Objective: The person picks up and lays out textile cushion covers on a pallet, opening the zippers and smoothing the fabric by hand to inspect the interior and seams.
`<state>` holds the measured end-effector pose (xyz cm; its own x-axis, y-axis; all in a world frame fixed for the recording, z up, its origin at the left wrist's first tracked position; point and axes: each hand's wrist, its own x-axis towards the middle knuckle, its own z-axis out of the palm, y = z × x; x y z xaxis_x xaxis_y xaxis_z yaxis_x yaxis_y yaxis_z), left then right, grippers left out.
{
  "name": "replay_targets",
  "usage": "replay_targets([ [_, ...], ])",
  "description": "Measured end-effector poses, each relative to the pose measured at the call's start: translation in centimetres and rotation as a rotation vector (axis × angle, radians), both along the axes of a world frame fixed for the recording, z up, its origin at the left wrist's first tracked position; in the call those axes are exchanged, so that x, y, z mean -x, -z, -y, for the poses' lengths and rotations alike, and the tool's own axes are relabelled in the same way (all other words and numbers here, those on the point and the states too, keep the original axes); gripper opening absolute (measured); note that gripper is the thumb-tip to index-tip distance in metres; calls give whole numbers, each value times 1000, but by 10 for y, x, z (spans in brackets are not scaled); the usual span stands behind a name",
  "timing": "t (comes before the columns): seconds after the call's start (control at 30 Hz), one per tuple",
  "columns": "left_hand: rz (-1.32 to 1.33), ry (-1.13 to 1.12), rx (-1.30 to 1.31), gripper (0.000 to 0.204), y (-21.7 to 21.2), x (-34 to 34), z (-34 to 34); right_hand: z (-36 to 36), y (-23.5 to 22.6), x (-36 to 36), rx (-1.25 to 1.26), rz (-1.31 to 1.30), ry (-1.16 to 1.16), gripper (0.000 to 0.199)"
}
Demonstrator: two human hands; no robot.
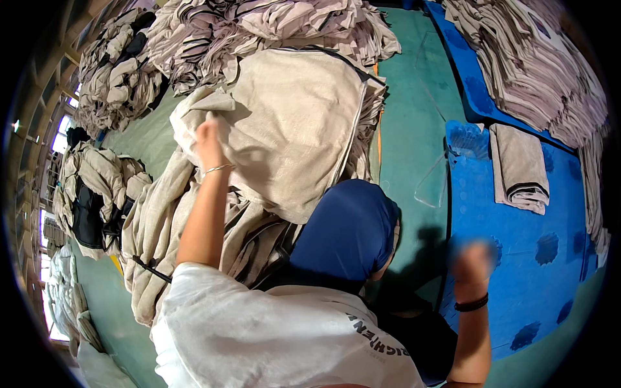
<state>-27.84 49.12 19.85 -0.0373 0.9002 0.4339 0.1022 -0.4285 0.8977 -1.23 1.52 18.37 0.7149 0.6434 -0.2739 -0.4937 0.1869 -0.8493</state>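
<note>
My left hand (pixel 212 142) is closed on the bunched left side of a beige cloth piece (pixel 297 123). This piece has dark trim along its top edge and lies spread over a heap of similar cloth (pixel 155 223). Out to the right, my right hand (pixel 472 260) hovers over or near a blue sheet (pixel 511 258); blur hides its fingers. A folded beige cloth (pixel 519 167) with a dark-trimmed edge rests on that sheet, beyond the right hand and apart from it. My bent knee, covered in dark blue fabric (pixel 346 229), is beside the spread piece.
Large heaps of beige cloth (pixel 272 26) lie at the back and far left. Tall stacked layers of cloth (pixel 530 71) stand at the back right. A green floor (pixel 414 97) runs between the heaps and the blue sheet. A whitish plastic-like bundle (pixel 65 284) lies at the left.
</note>
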Motion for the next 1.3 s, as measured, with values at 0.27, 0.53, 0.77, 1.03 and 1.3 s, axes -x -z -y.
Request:
replay_targets([
  [0.27,-49,46,896,45,62,41,35,-11,-104,21,-762,146,-327,25],
  [0.53,150,557,1161,60,61,-9,98,6,-170,54,-1107,244,-372,14],
  [0.77,120,663,1293,47,114,-16,130,-9,-162,35,-1306,297,-699,10],
  [1.03,769,930,1078,29,41,-60,121,-8,-140,83,-1002,-36,-448,12],
  [1.3,1032,1129,913,29,-11,-74,121,-20,-121,81,-1067,5,-790,9],
])
